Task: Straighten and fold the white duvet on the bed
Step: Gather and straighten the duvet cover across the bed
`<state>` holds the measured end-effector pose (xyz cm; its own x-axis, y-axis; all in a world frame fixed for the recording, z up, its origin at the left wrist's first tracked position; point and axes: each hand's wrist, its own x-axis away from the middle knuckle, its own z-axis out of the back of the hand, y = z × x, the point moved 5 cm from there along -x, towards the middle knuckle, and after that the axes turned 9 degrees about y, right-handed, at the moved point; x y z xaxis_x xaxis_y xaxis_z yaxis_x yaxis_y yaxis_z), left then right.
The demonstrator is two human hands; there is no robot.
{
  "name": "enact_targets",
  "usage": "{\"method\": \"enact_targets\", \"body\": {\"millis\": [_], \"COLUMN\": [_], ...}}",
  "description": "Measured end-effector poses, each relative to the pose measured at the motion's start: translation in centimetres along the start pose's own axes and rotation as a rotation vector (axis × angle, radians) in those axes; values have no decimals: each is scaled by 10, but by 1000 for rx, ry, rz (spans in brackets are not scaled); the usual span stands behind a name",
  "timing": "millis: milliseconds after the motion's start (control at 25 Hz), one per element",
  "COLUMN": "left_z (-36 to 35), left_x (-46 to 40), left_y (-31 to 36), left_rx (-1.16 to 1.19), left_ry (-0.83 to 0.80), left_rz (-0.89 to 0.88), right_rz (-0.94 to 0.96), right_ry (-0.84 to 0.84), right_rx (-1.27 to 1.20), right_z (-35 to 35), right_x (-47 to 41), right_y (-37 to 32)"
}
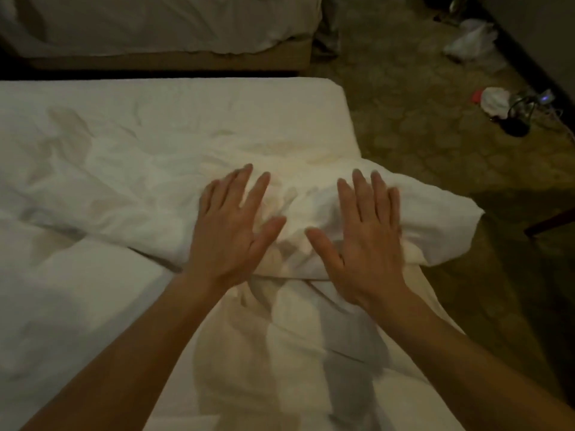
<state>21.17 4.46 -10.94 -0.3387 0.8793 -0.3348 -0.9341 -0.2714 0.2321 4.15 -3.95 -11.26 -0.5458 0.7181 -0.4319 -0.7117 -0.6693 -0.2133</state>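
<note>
Fingers (361, 194) of both hands are shown straight and spread wide, laid flat on the white duvet (130, 181); nothing is gripped. The bed (186, 91) is seen filling the left and centre of the view, its far right corner rounded and its right edge bordered by patterned carpet (420, 126). The duvet is spread crumpled across the bed, and a bunched fold of it is pushed out past the right edge. On that bunched fold the left hand (233, 231) and the right hand (364, 244) are pressed side by side, thumbs turned toward each other, with a puckered ridge of cloth between them. A second bed (155, 23) is seen beyond a dark gap. Small items (497, 102) are scattered on the carpet, well apart from the bed.
</note>
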Motion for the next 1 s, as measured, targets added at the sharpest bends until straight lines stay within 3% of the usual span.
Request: {"method": "enact_targets", "body": {"millis": [40, 120, 280, 480, 560, 640, 760, 840, 920, 1000], "left_z": [-21, -59, -58, 0, 8, 13, 17, 8, 4, 21], "left_x": [-11, -6, 8, 2, 5, 5, -2, -6, 5, 23], "left_y": [0, -1, -9, 0, 0, 0, -6, -16, -21, -20], "left_rx": [-14, -53, 18, 132, 115, 141, 232, 207, 102, 96], "left_ry": [-115, -186, -39, 258, 192, 151, 168, 39, -3, 113], "left_rz": [0, -53, -21, -125, -147, -153, -165, -124, -148, -216], "right_rz": [-17, -39, -102, -121, -198, -152, -104, -184, -234, -117], "right_ry": [-83, -141, 13, 270, 144, -19, -276, -320, -243, 39], "right_rx": [54, -1, -186, -278, -173, 15, 24, 56, 51, -19], "right_z": [-15, -39, -40, 16, 30, 30, 15, 13, 22, 46], "right_x": [-6, -1, 15, 9, 3, -4, -10, 2, 23, 42], "right_y": [8, 18, 16, -1, -8, -13, -13, -1, 3, -10]}}
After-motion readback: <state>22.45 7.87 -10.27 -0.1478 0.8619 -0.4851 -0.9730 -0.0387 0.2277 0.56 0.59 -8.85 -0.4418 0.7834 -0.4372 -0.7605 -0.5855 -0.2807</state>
